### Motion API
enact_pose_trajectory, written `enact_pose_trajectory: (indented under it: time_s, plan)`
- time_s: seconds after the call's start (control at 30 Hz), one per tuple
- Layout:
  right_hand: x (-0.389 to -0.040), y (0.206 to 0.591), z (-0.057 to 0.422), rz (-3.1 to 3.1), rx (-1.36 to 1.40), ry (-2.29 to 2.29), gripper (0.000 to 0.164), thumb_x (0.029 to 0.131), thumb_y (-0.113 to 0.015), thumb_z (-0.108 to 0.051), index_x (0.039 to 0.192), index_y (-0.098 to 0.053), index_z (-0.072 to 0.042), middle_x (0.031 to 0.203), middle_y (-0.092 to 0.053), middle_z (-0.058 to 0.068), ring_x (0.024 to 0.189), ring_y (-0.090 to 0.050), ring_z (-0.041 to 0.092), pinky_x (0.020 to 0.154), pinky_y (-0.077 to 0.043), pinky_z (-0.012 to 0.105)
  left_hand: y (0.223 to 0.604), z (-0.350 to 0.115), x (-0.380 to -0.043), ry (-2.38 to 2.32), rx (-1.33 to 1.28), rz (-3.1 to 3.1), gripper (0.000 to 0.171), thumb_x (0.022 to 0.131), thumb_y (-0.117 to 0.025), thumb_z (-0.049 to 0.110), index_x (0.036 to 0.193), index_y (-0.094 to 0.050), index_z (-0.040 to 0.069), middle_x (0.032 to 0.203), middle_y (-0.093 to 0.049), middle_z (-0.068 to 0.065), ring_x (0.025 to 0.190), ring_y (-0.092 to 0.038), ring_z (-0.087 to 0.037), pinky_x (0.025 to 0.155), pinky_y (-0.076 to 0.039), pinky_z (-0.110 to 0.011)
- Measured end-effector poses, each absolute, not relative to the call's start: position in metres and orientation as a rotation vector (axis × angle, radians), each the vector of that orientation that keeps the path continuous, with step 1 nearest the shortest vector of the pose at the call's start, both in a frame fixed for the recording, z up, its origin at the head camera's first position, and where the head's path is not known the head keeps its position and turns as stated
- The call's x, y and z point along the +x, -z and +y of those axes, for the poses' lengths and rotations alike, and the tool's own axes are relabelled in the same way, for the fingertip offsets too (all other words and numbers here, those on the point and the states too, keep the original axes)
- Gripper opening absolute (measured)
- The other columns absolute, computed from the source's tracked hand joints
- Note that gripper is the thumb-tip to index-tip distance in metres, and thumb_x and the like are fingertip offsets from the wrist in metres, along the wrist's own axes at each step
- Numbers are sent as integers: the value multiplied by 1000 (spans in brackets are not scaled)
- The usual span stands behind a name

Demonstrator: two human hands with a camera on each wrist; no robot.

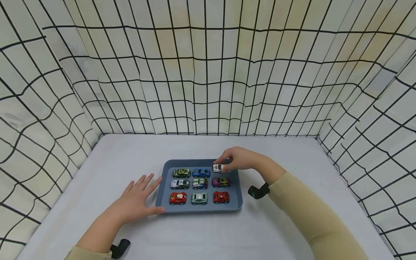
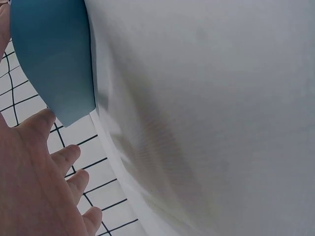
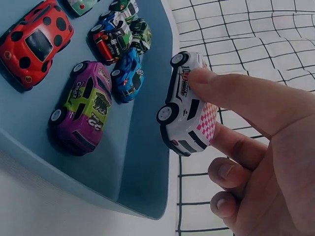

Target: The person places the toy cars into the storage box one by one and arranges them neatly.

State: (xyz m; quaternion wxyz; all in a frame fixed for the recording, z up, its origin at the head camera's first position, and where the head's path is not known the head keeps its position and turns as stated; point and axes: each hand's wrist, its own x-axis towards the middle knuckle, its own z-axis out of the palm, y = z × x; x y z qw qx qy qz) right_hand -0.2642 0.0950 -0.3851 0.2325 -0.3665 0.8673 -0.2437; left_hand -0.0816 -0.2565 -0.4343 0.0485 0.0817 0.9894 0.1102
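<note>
My right hand pinches a white toy car with a pink checkered patch between thumb and fingers, above the back right corner of the blue tray. In the right wrist view the car is raised and tilted. My left hand has its fingers spread beside the tray's left side, with the thumb at the front left corner. Nearest the held car are a purple and lime toy car and a blue toy car.
Other toy cars stand in rows in the tray, among them a red one with black spots, a mint one and a camouflage one. A white cloth covers the table. White walls with black grid lines enclose it.
</note>
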Motion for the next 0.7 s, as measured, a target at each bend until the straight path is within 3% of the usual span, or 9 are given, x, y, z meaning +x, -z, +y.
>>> enact_pose_trajectory:
  time_s: [0.33, 0.7]
  plan:
    - [-266, 400, 86, 2478, -1012, 570, 32, 91, -73, -25, 122, -73, -28, 102, -64, -9, 92, -56, 13, 81, -51, 31, 434, -256, -82, -328, 235, 3021, 109, 71, -67, 78, 155, -35, 16, 159, -27, -23, 145, -19, -49, 113, -13, -70]
    - [-258, 424, 75, 2665, -1143, 105, 31, 92, -70, -31, 123, -73, -27, 96, -67, -12, 76, -53, 8, 78, -47, 31, 435, -256, -82, -317, 236, 3015, 110, 71, -65, 80, 155, -35, 17, 159, -28, -23, 145, -20, -49, 113, -14, -71]
